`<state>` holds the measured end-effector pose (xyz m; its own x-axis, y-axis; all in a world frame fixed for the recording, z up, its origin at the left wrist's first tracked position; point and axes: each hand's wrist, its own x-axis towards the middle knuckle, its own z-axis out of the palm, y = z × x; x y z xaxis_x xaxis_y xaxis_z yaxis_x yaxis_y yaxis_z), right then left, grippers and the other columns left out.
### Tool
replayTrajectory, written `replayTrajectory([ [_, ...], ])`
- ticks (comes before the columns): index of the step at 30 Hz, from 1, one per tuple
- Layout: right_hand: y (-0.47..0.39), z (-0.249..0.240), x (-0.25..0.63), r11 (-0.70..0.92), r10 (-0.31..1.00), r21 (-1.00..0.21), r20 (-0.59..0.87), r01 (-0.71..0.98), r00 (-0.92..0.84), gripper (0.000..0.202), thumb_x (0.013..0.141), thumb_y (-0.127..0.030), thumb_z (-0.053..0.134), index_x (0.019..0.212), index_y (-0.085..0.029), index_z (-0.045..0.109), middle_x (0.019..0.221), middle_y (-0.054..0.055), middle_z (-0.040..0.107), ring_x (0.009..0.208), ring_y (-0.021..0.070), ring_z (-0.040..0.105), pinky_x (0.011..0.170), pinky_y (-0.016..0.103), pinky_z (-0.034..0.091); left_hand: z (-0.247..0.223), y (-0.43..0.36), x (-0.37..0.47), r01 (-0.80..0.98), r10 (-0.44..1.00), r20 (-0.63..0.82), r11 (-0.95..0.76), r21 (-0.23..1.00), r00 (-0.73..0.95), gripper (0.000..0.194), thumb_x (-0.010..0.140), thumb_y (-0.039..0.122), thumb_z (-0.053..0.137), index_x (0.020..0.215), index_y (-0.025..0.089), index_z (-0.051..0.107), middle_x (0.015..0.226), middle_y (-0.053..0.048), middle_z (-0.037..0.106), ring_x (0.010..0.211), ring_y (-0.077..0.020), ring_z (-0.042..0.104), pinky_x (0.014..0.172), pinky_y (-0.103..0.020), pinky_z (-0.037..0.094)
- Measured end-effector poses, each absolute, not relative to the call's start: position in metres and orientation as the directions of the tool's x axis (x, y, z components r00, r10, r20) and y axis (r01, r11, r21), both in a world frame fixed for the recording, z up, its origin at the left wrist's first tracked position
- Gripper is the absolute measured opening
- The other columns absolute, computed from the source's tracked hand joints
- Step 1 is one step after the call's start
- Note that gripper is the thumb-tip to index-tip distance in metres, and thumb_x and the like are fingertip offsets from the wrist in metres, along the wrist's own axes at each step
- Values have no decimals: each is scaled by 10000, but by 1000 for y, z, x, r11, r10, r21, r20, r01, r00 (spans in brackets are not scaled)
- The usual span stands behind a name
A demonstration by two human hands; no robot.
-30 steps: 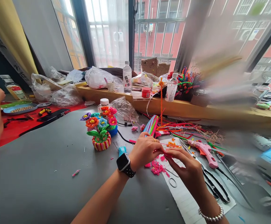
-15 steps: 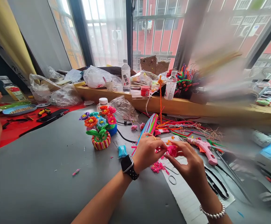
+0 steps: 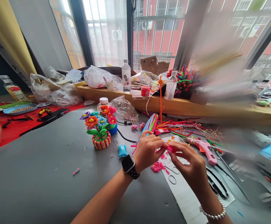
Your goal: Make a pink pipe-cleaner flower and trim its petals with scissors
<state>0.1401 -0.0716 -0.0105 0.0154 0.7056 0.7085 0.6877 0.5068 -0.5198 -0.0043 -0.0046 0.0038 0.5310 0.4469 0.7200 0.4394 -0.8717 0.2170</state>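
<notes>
Between hands [image 3: 167, 154]: pink pipe-cleaner piece [image 3: 170, 149] (small, axis unclear).

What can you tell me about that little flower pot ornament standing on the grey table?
The flower pot ornament looks made of fuzzy pipe cleaners: a round pot striped red, yellow and green, green leaves, and orange, blue, purple and pink blooms. It stands upright on the grey table, beyond the left hand, untouched by either hand. Something blue stands close behind it.
</notes>
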Motion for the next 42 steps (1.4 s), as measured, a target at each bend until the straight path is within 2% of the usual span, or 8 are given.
replayTrajectory([
  [3,-72,-12,138,487,711,-537,702,688,44,200,769,-248,553,965,-210,573,946,54,601,824,174,596,670,300,552,2,-6,-3,459,437,722,-869,185,536,132,767,190,504,670,204,592,655,36,648,642,-92,572,823,-301,325],
  [7,-73,-11,137,481,681,-528,728,700,80,144,787,-234,522,896,-215,615,904,50,623,834,186,597,700,322,539,3,-7,-3,446,418,737,-877,177,531,151,785,209,490,677,208,596,662,36,651,632,-90,568,821,-297,328],
  [15,-73,-8,137,485,760,-735,623,475,188,135,755,-207,569,875,-203,629,885,47,610,802,166,598,662,289,566,3,-8,-1,412,381,810,-890,192,446,142,786,221,509,677,209,600,649,50,648,600,-77,551,828,-286,329],
  [21,-71,-11,134,457,749,-706,634,541,193,283,733,-261,596,1009,-210,560,974,62,561,811,166,579,645,304,573,0,-10,1,464,349,827,-877,123,441,112,763,182,512,681,200,586,636,45,639,609,-93,556,844,-319,313],
  [25,-70,-13,136,421,759,-718,614,554,218,213,747,-265,582,947,-191,579,887,53,591,737,150,590,628,287,565,-1,-13,4,490,318,824,-870,57,469,127,786,182,475,719,196,582,650,27,635,610,-99,554,819,-318,325],
  [31,-70,-16,141,383,801,-773,550,505,234,223,742,-290,588,939,-190,620,923,64,623,783,167,607,690,295,546,-2,-11,5,501,358,799,-862,84,482,161,805,197,459,684,183,565,625,28,611,611,-92,546,786,-298,333],
  [42,-69,-14,140,328,867,-901,406,284,289,229,683,-275,651,903,-211,653,924,44,643,797,175,619,699,284,543,-4,-7,4,427,315,850,-896,120,423,142,777,184,514,645,183,566,613,45,620,579,-80,528,788,-293,321],
])
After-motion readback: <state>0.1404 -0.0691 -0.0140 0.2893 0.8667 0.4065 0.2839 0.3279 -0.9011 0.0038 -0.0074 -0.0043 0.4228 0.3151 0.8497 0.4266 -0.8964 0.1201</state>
